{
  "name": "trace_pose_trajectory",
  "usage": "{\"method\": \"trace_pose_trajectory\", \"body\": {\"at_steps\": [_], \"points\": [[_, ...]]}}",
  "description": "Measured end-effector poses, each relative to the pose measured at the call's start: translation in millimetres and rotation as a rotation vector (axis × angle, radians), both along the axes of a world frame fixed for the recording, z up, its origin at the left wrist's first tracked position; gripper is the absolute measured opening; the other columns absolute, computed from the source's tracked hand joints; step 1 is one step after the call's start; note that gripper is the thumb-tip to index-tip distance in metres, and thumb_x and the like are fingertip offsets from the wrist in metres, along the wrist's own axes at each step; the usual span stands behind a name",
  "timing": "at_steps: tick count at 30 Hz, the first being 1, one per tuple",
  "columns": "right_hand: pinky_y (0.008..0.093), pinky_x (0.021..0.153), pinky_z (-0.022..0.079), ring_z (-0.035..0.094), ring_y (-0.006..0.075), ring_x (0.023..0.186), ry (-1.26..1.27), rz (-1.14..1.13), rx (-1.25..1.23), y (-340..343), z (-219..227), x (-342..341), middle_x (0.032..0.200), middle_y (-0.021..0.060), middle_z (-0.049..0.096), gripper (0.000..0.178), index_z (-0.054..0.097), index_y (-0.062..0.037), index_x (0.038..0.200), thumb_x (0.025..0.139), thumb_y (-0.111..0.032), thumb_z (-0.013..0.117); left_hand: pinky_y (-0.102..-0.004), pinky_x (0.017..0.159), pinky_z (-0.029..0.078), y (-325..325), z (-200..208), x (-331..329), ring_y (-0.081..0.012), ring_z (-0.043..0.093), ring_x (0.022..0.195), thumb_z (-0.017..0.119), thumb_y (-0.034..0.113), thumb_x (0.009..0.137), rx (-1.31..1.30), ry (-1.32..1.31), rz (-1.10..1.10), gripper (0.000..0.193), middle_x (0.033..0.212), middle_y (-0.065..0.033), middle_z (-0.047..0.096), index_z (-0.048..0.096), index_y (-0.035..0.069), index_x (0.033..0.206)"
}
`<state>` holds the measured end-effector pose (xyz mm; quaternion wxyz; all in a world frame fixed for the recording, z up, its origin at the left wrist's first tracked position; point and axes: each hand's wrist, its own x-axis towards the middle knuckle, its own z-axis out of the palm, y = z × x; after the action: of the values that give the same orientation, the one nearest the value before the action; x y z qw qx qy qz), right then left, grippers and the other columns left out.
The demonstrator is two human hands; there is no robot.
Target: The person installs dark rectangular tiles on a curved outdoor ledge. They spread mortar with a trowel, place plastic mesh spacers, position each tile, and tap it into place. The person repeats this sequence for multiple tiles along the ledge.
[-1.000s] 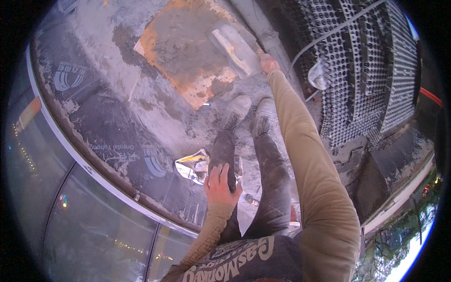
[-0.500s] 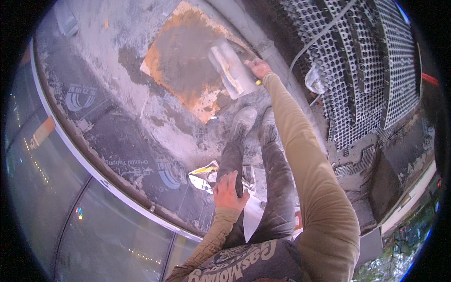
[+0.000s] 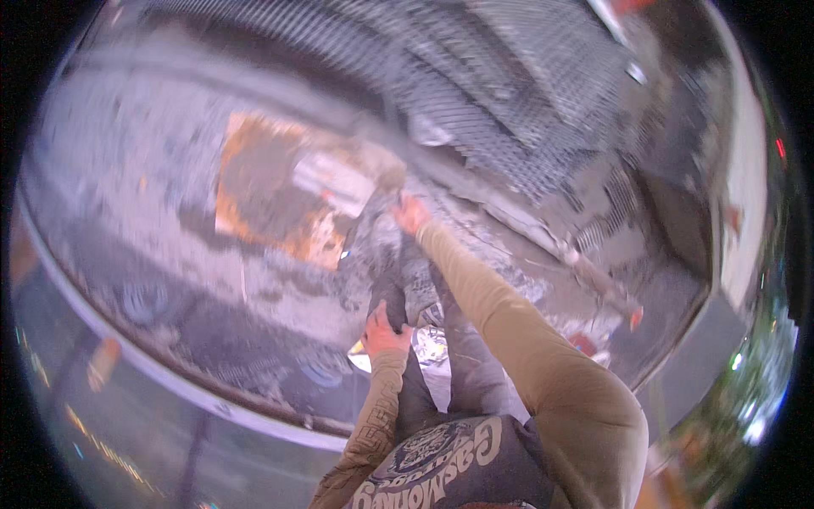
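Head view: blur hides whether the right hand (image 3: 411,214) grips anything; it is near the flat, pale trowel (image 3: 331,181) lying across the right edge of the board (image 3: 227,212), squarish, orange, smeared with rough grey paste. The left hand (image 3: 387,329), fingers loosely spread, rests on the left leg (image 3: 414,394), which partly covers a crumpled, shiny bag (image 3: 432,349). Dark, textured sheets (image 3: 509,102) lie past the board's far edge.

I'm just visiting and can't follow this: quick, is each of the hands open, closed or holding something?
Left hand: open, resting on the left leg.
Right hand: near the pale trowel; too blurred to tell its grip.
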<state>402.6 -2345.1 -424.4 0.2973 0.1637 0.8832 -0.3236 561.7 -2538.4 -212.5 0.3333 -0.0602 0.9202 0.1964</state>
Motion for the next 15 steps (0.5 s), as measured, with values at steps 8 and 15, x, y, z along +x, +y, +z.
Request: {"method": "trace_pose_trajectory", "body": {"at_steps": [8,15], "points": [[0.0480,0.091,0.047,0.059,0.0392,0.109,-0.099,-0.629,0.101,296,503,397,0.114,0.0213,0.063,0.054,0.048,-0.0116,0.128,0.085,-0.044,0.056,-0.0419,0.092,0.047,120,156,184,-0.0319,0.059,0.107,0.065,0.023,0.081,0.165,0.121,-0.302,0.041,0.112,-0.0180,0.062,0.059,0.004,0.117],[0.0482,0.086,0.049,0.063,0.0376,0.101,-0.253,-1.281,0.369,435,709,865,0.109,0.0204,0.065,0.051,0.045,-0.0209,0.130,0.083,-0.035,0.060,-0.0356,0.080,0.050,203,309,251,-0.0172,0.061,0.086,0.055,0.029,0.089,-0.044,-0.537,-0.712,0.030,0.100,-0.0105,0.066,0.061,0.002,0.102]]}}
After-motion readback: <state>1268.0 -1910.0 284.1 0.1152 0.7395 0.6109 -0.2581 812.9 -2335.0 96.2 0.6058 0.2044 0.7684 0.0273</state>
